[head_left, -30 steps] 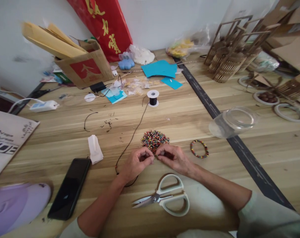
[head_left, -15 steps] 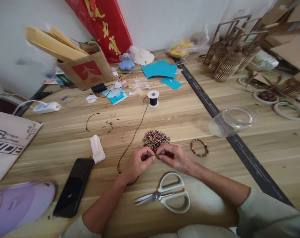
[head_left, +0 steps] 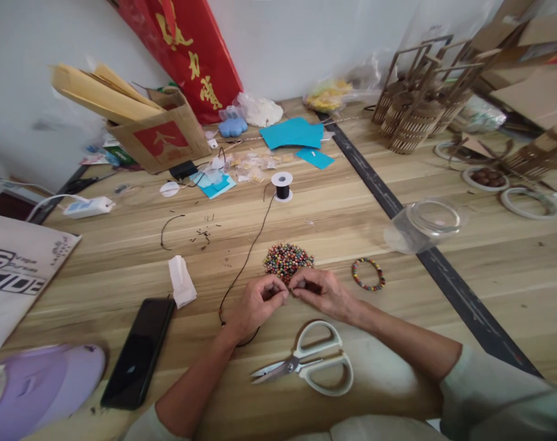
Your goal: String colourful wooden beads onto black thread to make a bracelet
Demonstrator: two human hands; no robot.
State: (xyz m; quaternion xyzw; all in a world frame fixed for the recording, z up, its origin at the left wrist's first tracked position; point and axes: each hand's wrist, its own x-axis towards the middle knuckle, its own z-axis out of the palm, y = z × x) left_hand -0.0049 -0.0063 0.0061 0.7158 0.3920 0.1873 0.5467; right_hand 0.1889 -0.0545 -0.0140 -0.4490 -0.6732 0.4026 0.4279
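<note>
My left hand (head_left: 260, 303) is closed in a pinch at the near edge of a pile of small multicoloured beads (head_left: 288, 260). A thin black cord (head_left: 247, 257) runs from its spool (head_left: 282, 187) down to my left wrist and passes beneath it; the end between my fingertips is too small to see clearly. Facing it, almost fingertip to fingertip, my right hand (head_left: 324, 295) pinches a tiny greenish bead (head_left: 291, 289). A finished-looking ring of beads, a bracelet (head_left: 368, 274), lies to the right. Scissors (head_left: 306, 360) with pale handles rest just below both hands, blades pointing left.
To the left lie a black phone (head_left: 139, 352), a folded white tissue (head_left: 182, 280) and black cord scraps (head_left: 203, 233). A clear plastic jar (head_left: 420, 225) lies at right. Blue paper (head_left: 291, 133), a paper bag (head_left: 161, 141) and wooden baskets (head_left: 411, 119) stand further back.
The camera view has shifted slightly. Both hands keep their pinches at the edge of the bead pile, with hardly any movement of the fingers.
</note>
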